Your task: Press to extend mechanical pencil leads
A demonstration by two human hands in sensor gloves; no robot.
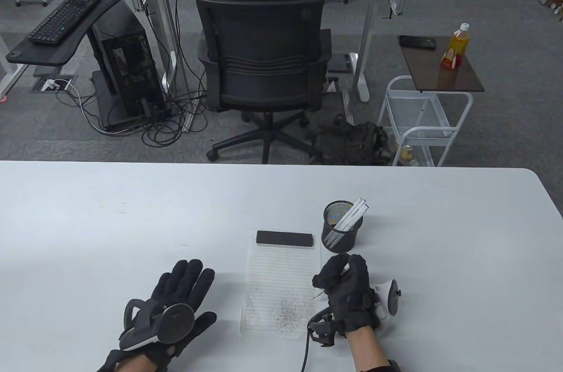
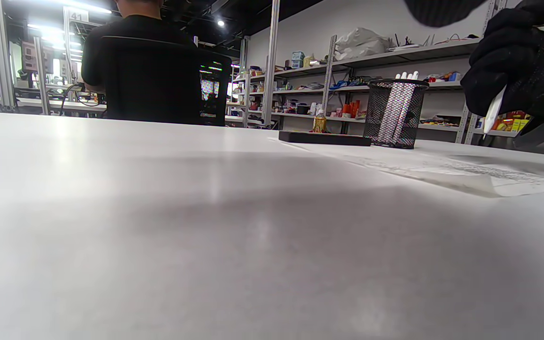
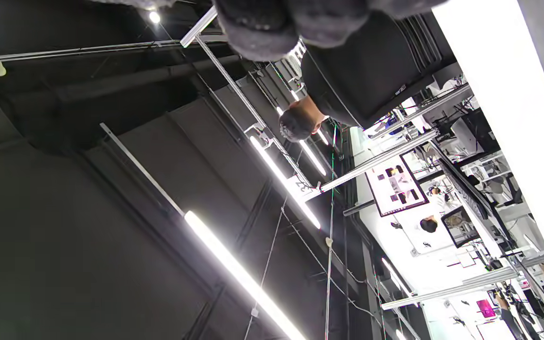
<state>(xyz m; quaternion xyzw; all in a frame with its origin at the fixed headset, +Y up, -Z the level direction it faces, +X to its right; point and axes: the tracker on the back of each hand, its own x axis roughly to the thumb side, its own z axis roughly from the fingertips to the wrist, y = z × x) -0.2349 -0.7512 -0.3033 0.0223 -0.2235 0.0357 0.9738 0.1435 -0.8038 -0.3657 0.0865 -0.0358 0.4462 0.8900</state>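
1 pencil (image 1: 343,270) in right hand (image 1: 347,290), roughly 3 in cup (image 1: 342,227)

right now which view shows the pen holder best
The table view: the mesh pen holder appears from above, with white pencils leaning inside. The left wrist view shows it side-on and farther off. The right wrist view, facing the ceiling, misses it.

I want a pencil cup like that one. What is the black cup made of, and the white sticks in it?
The black cup looks like metal wire mesh with a matte black finish: you can see through its tiny holes to the pencils inside. The white pencils look like smooth plastic, plain white and a little shiny, though painted wood can't be ruled out from here.
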